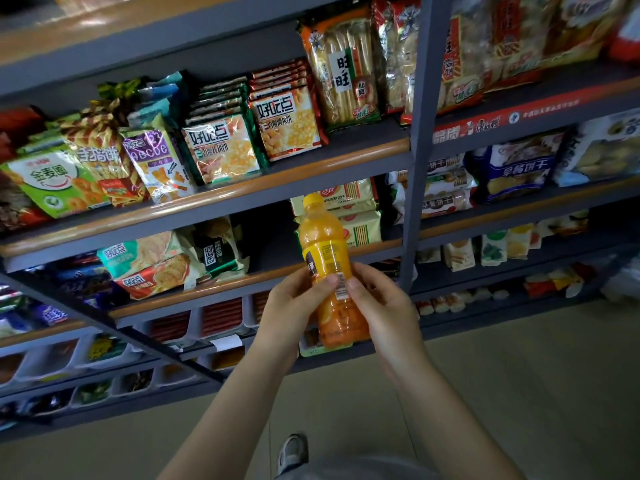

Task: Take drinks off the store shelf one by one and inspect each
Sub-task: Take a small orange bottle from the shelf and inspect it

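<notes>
Two hands hold one orange drink bottle [327, 268] upright in front of the shelving, clear of every shelf edge. The left hand [294, 306] and right hand [384, 306] wrap its lower half, thumbs meeting on the label beside the barcode, presumably so the print faces the person for inspection. Label text is too small to read. Behind, on the upper shelf [242, 192], biscuit packs [221, 150] read 好吃点.

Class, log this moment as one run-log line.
step: inspecting | item: orange drink bottle, upright, yellow cap on | left hand: grips bottle | right hand: grips bottle
</notes>
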{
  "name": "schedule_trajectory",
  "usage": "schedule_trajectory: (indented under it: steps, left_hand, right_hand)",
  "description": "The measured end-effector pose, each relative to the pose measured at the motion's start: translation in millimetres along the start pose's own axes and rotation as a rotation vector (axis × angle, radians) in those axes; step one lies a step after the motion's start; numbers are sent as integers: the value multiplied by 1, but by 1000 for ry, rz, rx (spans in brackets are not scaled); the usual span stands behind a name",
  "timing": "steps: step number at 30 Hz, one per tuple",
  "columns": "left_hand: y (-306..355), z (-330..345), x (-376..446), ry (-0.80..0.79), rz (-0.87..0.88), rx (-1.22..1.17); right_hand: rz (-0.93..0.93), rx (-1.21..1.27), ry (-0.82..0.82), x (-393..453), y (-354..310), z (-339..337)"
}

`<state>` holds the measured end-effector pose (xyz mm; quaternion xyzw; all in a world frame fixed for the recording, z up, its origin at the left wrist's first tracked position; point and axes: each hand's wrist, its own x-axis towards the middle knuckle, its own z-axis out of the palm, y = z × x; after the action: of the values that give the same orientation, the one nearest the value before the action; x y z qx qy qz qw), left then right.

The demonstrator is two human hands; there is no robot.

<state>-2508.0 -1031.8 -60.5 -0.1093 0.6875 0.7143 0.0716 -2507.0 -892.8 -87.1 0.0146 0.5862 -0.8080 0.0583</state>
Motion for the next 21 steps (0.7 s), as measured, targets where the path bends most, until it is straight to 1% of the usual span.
schedule_trajectory:
  steps: [6,12,17,21]
  left_hand:
    - [-5,-12,-2,53,4,-68]
    - [-6,-7,-7,70,-60,-136]
    - [-4,-9,-7,37,-92,-85]
    - [-5,-8,-7,10,-10,29]
  right_hand:
    - [-40,-103,-79,1,2,4]
    - [-44,-35,-84,0,0,-2]
    - [-4,-61,-152,-6,-7,5]
    - [29,-171,-195,-6,-10,5]
